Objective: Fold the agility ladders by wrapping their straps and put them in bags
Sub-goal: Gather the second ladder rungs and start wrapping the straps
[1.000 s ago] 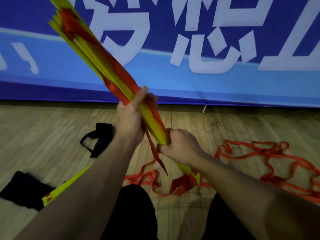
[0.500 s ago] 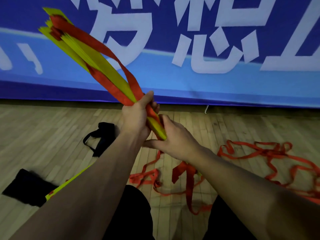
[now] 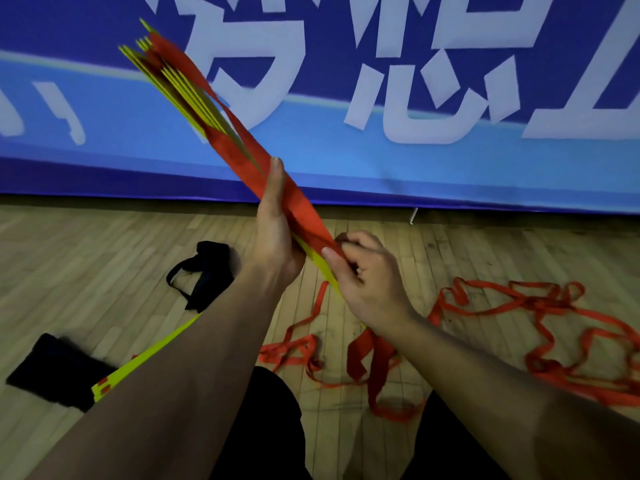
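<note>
A bundle of yellow ladder rungs (image 3: 183,88) was held tilted up to the left above the wooden floor (image 3: 104,258). It was gripped at mid-length by the left hand (image 3: 277,233), while a red strap (image 3: 294,206) lying along the bundle was pinched by the right hand (image 3: 367,282). More strap (image 3: 540,306) lay tangled on the floor to the right, and two black bags (image 3: 207,268) lay to the left.
</note>
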Available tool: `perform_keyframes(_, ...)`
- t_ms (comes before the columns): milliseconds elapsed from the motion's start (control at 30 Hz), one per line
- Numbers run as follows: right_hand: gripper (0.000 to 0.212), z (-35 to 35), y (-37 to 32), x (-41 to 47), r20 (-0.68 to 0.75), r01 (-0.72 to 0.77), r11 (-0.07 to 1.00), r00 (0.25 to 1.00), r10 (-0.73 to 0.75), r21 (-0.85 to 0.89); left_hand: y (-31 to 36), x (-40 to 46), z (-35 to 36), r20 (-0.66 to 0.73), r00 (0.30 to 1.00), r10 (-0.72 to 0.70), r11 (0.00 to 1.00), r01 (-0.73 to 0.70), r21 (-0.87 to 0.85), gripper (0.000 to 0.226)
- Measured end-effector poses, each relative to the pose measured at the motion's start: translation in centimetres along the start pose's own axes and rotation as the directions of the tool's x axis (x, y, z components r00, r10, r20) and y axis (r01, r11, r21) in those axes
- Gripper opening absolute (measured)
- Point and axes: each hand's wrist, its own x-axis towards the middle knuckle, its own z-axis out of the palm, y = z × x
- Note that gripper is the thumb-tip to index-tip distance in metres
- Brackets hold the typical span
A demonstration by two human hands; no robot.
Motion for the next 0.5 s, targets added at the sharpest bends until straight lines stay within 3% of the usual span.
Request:
perform_keyframes(100, 0.021, -1.0, -1.1, 1.1, 0.127, -0.301, 0.937, 0.951, 0.282, 0.177, -0.3, 0.6, -0.9, -0.008, 0.999, 0.034, 0.998, -0.033, 0.061, 0.042)
perform_keyframes(167, 0.022, -1.6, -0.9, 1.6, 0.268, -0.395, 0.904, 0.9, 0.345, 0.162, -0.7, 0.8, -1.4, -0.037, 0.999, 0.039, 0.996, -0.036, 0.079, 0.045)
perform_keyframes(233, 0.029, -1.7, -0.3, 1.6, 0.37, -0.319, 0.948, 0.88, 0.299, -0.007, -0.7, 1.2, -1.7, -0.101, 0.994, 0.038, 0.999, -0.036, 0.028, 0.047)
perform_keyframes(300, 0.035, -1.6, -0.1, 1.4, 0.432, -0.144, 0.961, 0.87, 0.237, -0.238, -0.4, 1.5, -1.8, -0.178, 0.983, 0.053, 0.999, -0.05, 0.017, 0.031)
perform_keyframes(400, 0.047, -1.2, -0.4, 1.2, 0.464, 0.09, 0.866, 0.869, 0.173, -0.492, -0.1, 1.6, -2.3, -0.193, 0.98, 0.044, 0.999, -0.039, 0.027, 0.024)
perform_keyframes(500, 0.051, -1.0, -1.0, 0.8, 0.469, 0.205, 0.78, 0.874, 0.125, -0.591, 0.0, 1.6, -2.8, -0.108, 0.994, 0.033, 0.999, -0.035, -0.015, 0.01)
